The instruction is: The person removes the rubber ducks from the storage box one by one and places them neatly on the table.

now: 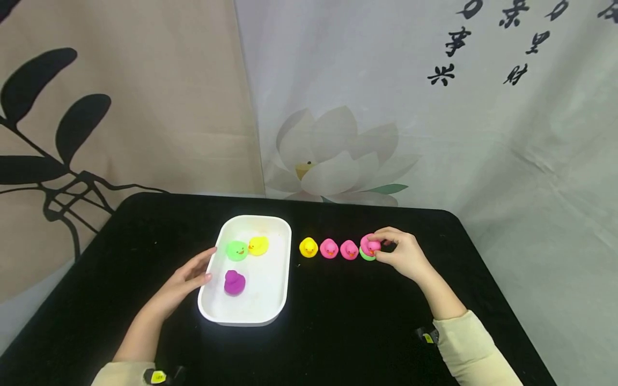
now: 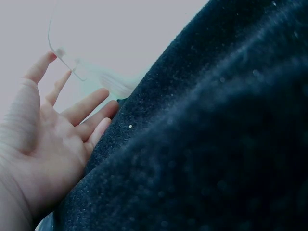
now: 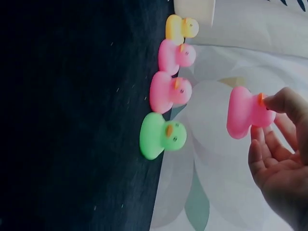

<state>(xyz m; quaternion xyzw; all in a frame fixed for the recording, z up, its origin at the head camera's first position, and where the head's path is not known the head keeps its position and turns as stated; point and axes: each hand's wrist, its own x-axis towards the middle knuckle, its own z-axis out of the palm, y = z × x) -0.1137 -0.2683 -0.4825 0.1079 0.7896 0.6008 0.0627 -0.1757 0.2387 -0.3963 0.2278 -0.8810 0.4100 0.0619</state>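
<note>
Pinching a pink duck (image 1: pixel 368 244) between thumb and fingertips, the right hand (image 1: pixel 405 254) keeps its digits parted only about as wide as the toy's head. The right wrist view shows the thumb at the orange beak and the fingers bent below and behind it, while the rounded body juts out free of the grasp. The duck hangs over a green duck (image 3: pixel 153 137) at the right end of a row on the black table (image 1: pixel 338 321) — from the head it hides most of that green one, yet the right wrist view shows the two apart. Leftward along the row come an inner pink duck (image 1: pixel 349 251), an outer pink duck (image 1: pixel 329 249) and a row-end yellow duck (image 1: pixel 308 247), the one nearest the white tray (image 1: pixel 267 303).

At the tray's left rim is the left hand (image 1: pixel 183 279), its grip loose: fingers spread and only slightly bent, thumb well apart from them, fingertips against the edge — the left wrist view shows the palm bare. Inside the tray, toward the far end, a pale green duck (image 1: pixel 236 251) and a tray yellow duck (image 1: pixel 259 245) sit side by side; a purple duck (image 1: pixel 234 283) lies nearer the person, toward the left wall. Behind the table hangs a pale cloth (image 1: pixel 483 150) printed with a lotus (image 1: pixel 338 155).
</note>
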